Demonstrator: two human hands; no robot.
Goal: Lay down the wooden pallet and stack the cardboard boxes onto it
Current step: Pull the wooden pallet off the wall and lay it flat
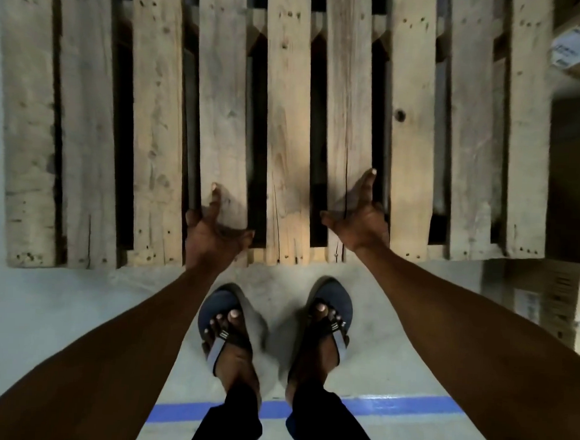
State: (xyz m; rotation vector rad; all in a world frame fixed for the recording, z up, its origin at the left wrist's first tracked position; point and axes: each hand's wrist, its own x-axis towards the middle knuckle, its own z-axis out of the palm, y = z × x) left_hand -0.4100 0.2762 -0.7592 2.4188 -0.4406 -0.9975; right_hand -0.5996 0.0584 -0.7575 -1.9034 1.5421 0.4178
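the wooden pallet (286,120) is filling the frame from nine o'clock through twelve to about two o'clock, its slats running away from the person and dark gaps showing between them. its near edge is lying just ahead of the person's feet. whether it is lying flat on the floor or being held tilted cannot be told from this view.

the left hand (215,230) is sitting at the pallet's near edge, slightly toward seven o'clock from centre. its fingers are curling into a gap beside a slat while the thumb is spreading wide along the edge, so it is gripping the slat. the right hand (358,219) is resting near five o'clock from centre, thumb spread wide, one finger lying straight along a slat and the others dipping into the neighbouring gap, seemingly hooking the wood.

cardboard boxes (572,49) are standing at two o'clock, one bearing a white label, and more boxes are sitting at four o'clock beside the pallet's corner.

the person's feet are standing in blue sandals (224,326) at six o'clock on the pale floor (62,309), with a blue tape line (400,407) running behind the heels.
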